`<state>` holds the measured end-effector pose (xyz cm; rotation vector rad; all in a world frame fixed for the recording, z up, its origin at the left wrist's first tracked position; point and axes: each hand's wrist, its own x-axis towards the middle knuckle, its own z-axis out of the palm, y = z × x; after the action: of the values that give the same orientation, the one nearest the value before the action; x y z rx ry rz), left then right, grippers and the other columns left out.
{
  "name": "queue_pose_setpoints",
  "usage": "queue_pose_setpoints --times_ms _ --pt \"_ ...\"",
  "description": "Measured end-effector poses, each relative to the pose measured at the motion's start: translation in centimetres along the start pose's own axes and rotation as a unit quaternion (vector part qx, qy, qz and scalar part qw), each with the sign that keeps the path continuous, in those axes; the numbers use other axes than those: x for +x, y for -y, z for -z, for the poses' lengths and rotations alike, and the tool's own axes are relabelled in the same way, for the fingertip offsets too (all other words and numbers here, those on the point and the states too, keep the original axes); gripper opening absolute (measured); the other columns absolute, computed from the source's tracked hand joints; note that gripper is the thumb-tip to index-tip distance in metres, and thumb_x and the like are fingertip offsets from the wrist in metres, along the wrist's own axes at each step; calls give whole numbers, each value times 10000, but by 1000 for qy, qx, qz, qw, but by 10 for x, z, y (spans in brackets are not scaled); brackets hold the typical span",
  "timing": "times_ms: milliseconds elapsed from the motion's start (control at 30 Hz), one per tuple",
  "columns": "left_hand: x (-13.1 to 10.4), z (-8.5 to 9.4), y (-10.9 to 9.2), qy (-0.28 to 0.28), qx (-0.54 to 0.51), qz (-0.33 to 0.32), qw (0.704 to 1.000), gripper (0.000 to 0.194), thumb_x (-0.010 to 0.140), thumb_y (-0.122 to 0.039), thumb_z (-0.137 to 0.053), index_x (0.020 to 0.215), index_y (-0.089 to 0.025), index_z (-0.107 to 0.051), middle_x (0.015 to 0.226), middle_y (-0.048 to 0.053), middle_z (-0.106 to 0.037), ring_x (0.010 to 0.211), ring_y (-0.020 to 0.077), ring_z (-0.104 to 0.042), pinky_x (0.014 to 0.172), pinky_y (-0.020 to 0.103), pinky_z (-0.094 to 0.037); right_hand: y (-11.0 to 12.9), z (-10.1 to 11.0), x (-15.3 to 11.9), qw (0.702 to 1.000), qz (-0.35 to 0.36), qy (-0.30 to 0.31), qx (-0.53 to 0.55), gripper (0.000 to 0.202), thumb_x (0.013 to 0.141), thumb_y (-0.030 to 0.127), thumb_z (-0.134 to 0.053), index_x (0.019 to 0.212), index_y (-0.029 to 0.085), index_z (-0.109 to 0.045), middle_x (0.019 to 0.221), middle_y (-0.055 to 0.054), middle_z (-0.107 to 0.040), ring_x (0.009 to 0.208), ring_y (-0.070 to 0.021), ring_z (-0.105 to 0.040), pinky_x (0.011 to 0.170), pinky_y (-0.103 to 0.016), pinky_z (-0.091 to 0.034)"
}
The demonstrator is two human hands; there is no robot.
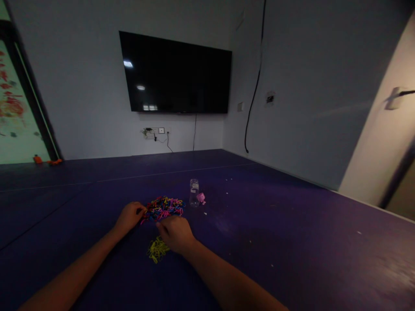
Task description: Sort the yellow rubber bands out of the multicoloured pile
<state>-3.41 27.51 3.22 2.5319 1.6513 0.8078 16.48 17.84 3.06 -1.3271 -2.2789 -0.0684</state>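
A: Starting with the biggest?

B: Pale walls (81, 86) all round, above a wide purple floor (292, 207). Then a pale door (389, 129) far right and a black television (181, 77) high on the far wall. Between them, a black cable (256, 86) hanging down the side wall.

A: And nearer?

B: Left hand (129, 218) at the left edge of a heap of multicoloured loops (164, 208), right hand (177, 233) at the near side.

A: Fingers?

B: On the left, bent together, tips at the heap. On the right, curled in and turned mostly out of sight. Cannot tell how far open, or whether gripping a loop, on either side.

A: Smaller still?

B: Yellow-green loops (157, 251) in a little pile on the floor, just below the right hand. Clear bottle (193, 196), upright, right of the heap. Beside it, a small pink object (201, 198). Last, scattered white specks (359, 233).
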Motion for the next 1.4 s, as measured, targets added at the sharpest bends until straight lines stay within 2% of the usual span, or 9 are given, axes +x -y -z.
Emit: queue_pose_setpoints --times_ms 200,633,800,1000,1100,1167,1233,1400 --pt "7 -2 -5 68 162 -44 983 245 752 -94 -428 666 -179 -641 774 104 -672 789 235 -618 719 311 -415 1 1 0 1000 2 -1 -5 318 911 334 -388 757 171 -614 773 -56 -675 709 -151 -618 546 -225 -335" --pt "8 -7 -2 76 184 -42 979 174 759 -68 -439 695 -169 -565 732 85 -611 739 228 -573 690 314 -396 -2 -3 1 1000 -1 11 -4 329 916 345 -376 790 183 -632 800 -55 -676 744 -148 -612 594 -217 -363" --pt "5 -9 -1 52 186 -37 981 173 783 -81 -421 730 -175 -556 781 83 -610 774 224 -560 710 320 -391 -2 -3 0 1000 1 6 -1 330 913 338 -372 775 185 -630 788 -50 -676 728 -147 -611 585 -221 -352" --pt "2 -3 0 -34 148 -9 988 194 798 -86 -382 709 -186 -523 750 58 -580 744 204 -552 687 307 -399 -1 -2 -1 1000 -7 3 0 337 912 340 -372 756 181 -626 765 -44 -673 705 -141 -604 540 -222 -306" --pt "-2 7 -10 -96 75 -22 992 205 809 -116 -350 680 -195 -487 732 51 -557 735 202 -542 671 308 -412 -2 -2 -1 1000 -18 -3 18 344 913 348 -376 745 184 -627 754 -39 -672 680 -135 -598 522 -225 -282" --pt "-9 12 -23 -125 8 -45 991 192 821 -159 -340 686 -201 -470 739 47 -547 744 204 -539 664 311 -425 -4 -3 0 998 -39 -11 39 357 917 350 -372 731 184 -628 731 -36 -669 649 -131 -592 511 -230 -270" --pt "-23 13 -41 -125 -55 -60 989 175 820 -187 -339 696 -206 -461 739 37 -544 730 198 -535 657 311 -436 -7 -6 2 995 -73 -26 68 367 923 344 -366 720 181 -626 703 -34 -663 627 -127 -587 507 -230 -269" --pt "-68 1 -77 -70 -135 -53 987 182 818 -175 -330 683 -207 -448 699 18 -533 665 174 -522 635 296 -439 -17 -13 6 971 -141 -79 179 422 950 332 -314 712 161 -618 662 -34 -645 618 -113 -588 543 -204 -318"
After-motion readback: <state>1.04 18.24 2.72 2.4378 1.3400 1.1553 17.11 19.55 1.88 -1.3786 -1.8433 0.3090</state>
